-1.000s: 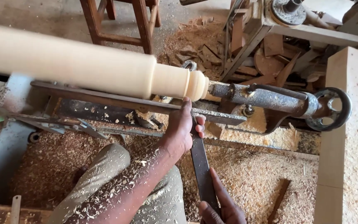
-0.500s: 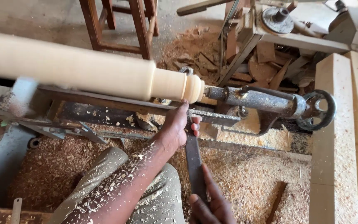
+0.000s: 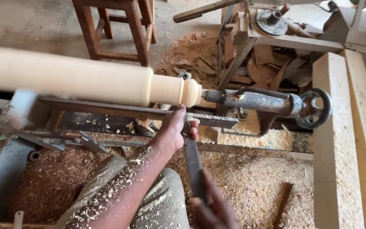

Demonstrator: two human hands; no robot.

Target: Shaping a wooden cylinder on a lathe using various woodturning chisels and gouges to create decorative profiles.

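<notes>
A long pale wooden spindle lies across the old grey metal lathe, running from nine o'clock toward the centre and blurred as if spinning. Most of its length is a smooth, plain cylinder. Only the end toward three o'clock is shaped, with a narrower neck and a rounded bead just before the rusty tailstock with its round handwheel. By this look the roughing seems done and the detailing has only reached that end; the rest of the shaft appears still uncut.

The left hand is closed over the upper part of a long flat dark steel chisel, pressing it down on the tool rest directly under the bead. The right hand, at six o'clock, is wrapped around the chisel's lower end. The hands sit apart along the blade.

Pale shavings cover the floor and the sleeveless forearm. A brown wooden stool stands at twelve o'clock, and light squared timber blocks at three o'clock.
</notes>
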